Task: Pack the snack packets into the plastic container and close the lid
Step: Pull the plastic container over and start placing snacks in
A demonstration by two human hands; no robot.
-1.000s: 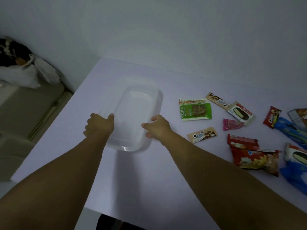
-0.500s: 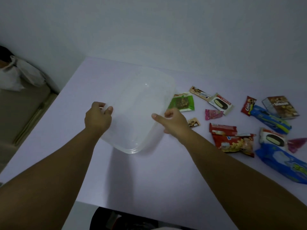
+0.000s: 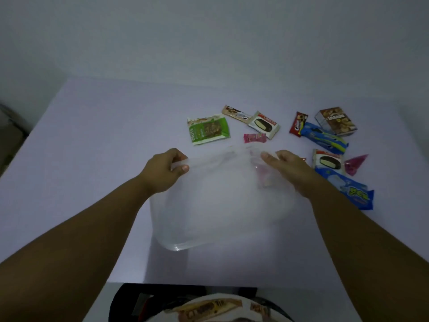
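The green packet (image 3: 208, 130) reads "Nuts"; other wrappers' print is too blurred to make out.

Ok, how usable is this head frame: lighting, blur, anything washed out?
Head view: dim, bluish light; the clear plastic container is motion-smeared and nearly melts into the table. Both the left hand and the right hand look soft. The green nuts packet stays readable; wide-angle bending shows at the edges.

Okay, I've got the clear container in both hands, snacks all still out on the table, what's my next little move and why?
Probably set the plastic container down flat with its opening up. The left hand and right hand grip its far edge and it looks tilted. The packets, like the green nuts packet and the blue packet, lie outside it on the table.
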